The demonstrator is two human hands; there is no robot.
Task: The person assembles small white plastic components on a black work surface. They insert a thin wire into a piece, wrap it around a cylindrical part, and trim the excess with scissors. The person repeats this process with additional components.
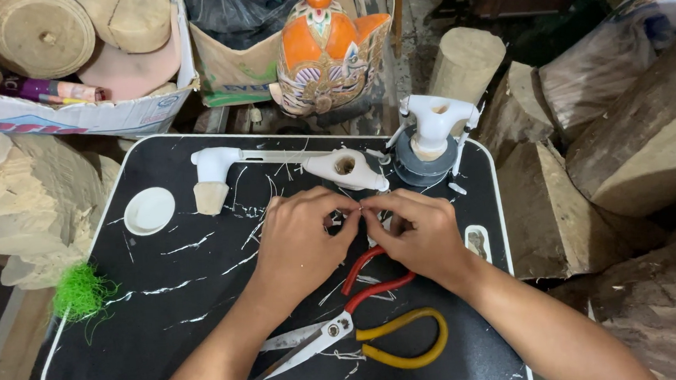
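Note:
My left hand (302, 235) and my right hand (419, 232) meet fingertip to fingertip over the middle of a black tray table (165, 302). Both pinch a thin white strand between thumb and forefinger; the strand itself is tiny and mostly hidden by my fingers. Under my right wrist lie scissors with one red and one yellow handle (362, 325), blades pointing toward the lower left. Just beyond my hands rests a long white carved wooden piece (289, 165). White slivers are scattered across the black surface.
A white carved part sits on a grey tape roll (433, 149) at the table's back right. A small white dish (149, 210) lies at left, a green fibre tuft (82, 292) at the left edge. An orange painted mask (330, 53), boxes and wood blocks (648, 140) surround the table.

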